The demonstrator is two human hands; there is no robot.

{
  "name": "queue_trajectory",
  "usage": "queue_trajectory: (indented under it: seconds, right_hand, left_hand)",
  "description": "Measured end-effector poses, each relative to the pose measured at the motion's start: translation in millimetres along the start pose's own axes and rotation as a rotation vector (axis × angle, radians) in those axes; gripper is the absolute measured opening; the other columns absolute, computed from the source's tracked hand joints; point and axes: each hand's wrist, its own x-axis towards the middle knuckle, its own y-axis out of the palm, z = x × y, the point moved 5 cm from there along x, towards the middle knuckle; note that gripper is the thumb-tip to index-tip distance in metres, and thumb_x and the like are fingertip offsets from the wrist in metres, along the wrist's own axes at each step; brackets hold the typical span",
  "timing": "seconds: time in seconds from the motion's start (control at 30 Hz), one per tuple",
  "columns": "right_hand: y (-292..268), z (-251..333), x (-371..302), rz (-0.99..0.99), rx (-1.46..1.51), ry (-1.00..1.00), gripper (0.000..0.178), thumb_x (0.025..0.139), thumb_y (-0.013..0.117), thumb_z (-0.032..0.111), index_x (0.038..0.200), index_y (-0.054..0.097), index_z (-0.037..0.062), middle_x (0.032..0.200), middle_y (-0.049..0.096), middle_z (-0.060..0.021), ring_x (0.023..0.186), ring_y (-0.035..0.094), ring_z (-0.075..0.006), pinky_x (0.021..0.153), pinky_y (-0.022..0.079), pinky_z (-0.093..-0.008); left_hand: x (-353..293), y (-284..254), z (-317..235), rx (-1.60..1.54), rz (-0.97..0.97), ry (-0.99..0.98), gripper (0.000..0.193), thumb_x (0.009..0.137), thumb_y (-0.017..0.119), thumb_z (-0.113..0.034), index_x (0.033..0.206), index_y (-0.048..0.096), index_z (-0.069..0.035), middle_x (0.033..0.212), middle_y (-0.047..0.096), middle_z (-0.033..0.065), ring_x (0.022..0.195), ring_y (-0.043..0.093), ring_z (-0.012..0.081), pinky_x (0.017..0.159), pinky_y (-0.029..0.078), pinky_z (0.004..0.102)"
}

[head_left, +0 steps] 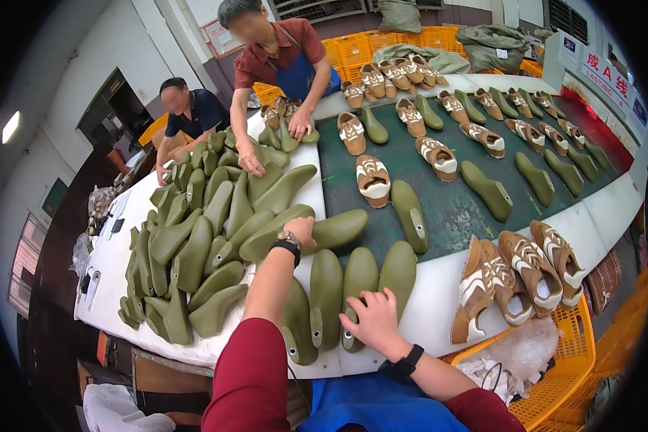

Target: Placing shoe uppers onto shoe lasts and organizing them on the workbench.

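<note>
Blue apron point(381, 403) at six o'clock; at five, the right hand point(371, 324) spreads over a green foot mould point(360, 270). Near the dial's centre, the left hand point(300, 230) meets another mould point(340, 229), its grip hidden. Careless tugging might topple the heap point(193, 255) at nine o'clock.

A bright rectangular lamp point(10, 127) glows near white walls point(68, 81) pierced by a dark doorway point(121, 102) and a barred window point(29, 258), as yellow-orange plastic crates point(353, 50) line the back.
</note>
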Motion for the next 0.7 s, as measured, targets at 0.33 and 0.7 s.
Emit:
queue_trajectory:
  seconds: [0.33, 0.7]
  right_hand:
    - [1, -4, -2, -0.026, -0.009, 0.006, 0.033, 0.068, 0.071, 0.037, 0.089, 0.068, 0.0119, 0.086, 0.057, -0.0088, 0.084, 0.055, -0.0239, 0.092, 0.036, -0.0499]
    - [4, -5, 0, -0.029, 0.006, 0.017, 0.029, 0.07, 0.069, 0.035, 0.088, 0.066, 0.0119, 0.082, 0.055, -0.0077, 0.082, 0.053, -0.0243, 0.094, 0.035, -0.0498]
  left_hand:
    - [-65, -37, 25, 0.257, -0.177, 0.025, 0.034, 0.069, 0.074, -0.038, 0.081, 0.068, -0.007, 0.084, 0.067, 0.0107, 0.081, 0.065, 0.0272, 0.07, 0.053, 0.0373]
    - [-271, 16, 71, -0.237, -0.325, -0.498, 0.054, 0.073, 0.067, -0.048, 0.068, 0.065, 0.006, 0.068, 0.061, 0.0267, 0.067, 0.063, 0.0406, 0.064, 0.051, 0.0469]
